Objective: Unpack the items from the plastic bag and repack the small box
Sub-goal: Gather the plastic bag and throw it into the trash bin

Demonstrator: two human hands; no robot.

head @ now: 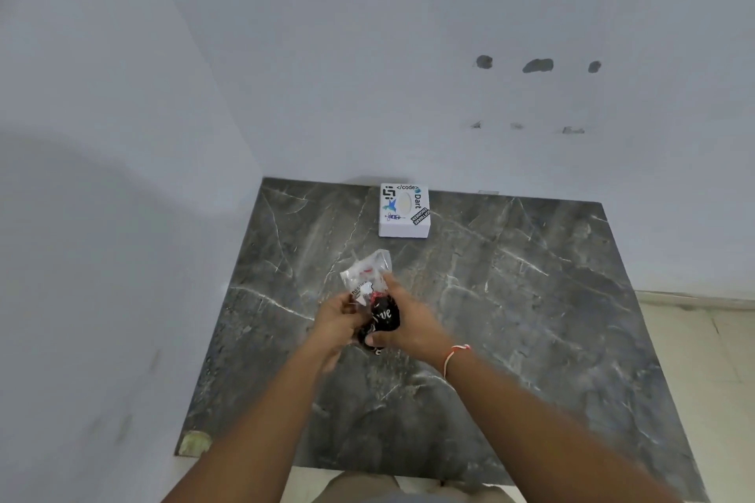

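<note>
While the plastic bag (366, 273) sits bunched between my two hands above the dark marble slab (531, 298), I've got its clear, crinkled top poking up and away from me. My left hand (337, 325) is curled around the bag's near side, fingers closed on the plastic. My right hand (402, 325) is wrapped over a black item with white lettering (386, 316), thumb underneath, fingers folded on top; whether that item is out of the bag or only half out, I can't tell from here. There's something red and white showing inside the clear plastic too, too crumpled to name. Further out, the small box (404, 210), white with stickers across its lid, rests shut near the back edge of the slab by the wall (367, 53), well apart from my hands. So I reckon I'm early on: nothing lies unpacked on the slab yet, and the box hasn't been opened for repacking.
</note>
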